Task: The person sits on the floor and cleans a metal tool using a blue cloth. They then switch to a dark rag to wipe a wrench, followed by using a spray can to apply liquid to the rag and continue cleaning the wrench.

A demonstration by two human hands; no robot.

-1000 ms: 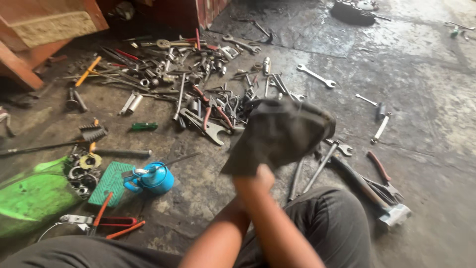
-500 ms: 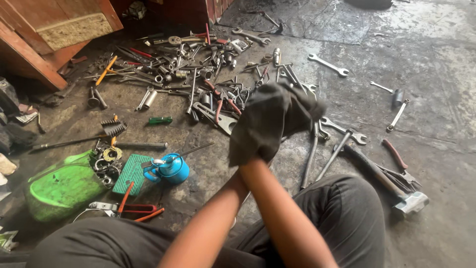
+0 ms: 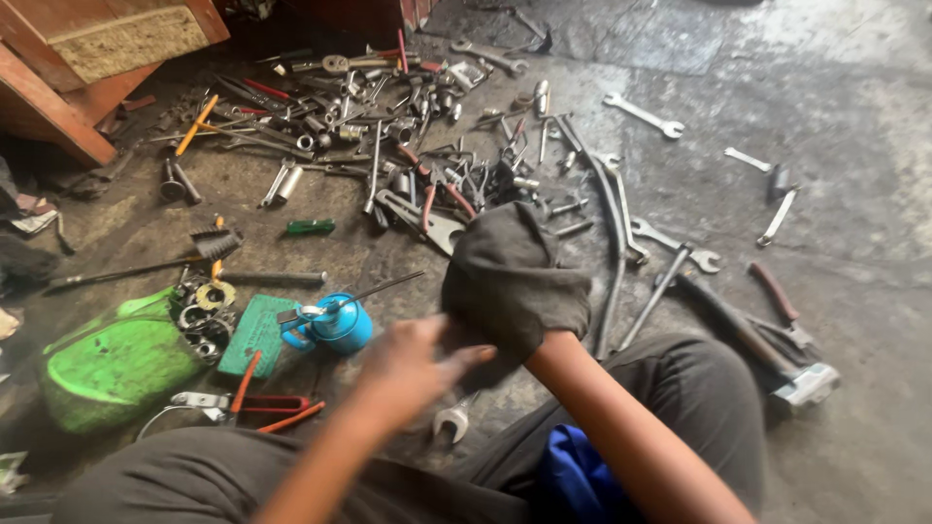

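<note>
The dark rag (image 3: 510, 277) is sitting bunched over the right hand (image 3: 515, 311), covering it completely, so the fingers underneath are hidden and I cannot tell whether they are curled or straight. The left hand (image 3: 413, 364) is blurring in just beside the rag's lower edge, its fingers (image 3: 466, 357) spread loose and reaching against the cloth, not closing on anything. Both forearms are crossing over dark trousers, with a blue scrap of cloth (image 3: 573, 475) showing at the lap. Below the hands, a wrench (image 3: 451, 422) is lying on the stained concrete floor (image 3: 854, 126). To the left, a blue oil can (image 3: 340, 325) is standing beside a green plastic container (image 3: 116, 364), and a heap of spanners and sockets (image 3: 408, 136) is spreading out beyond. A hammer (image 3: 767, 354) is lying to the right.
</note>
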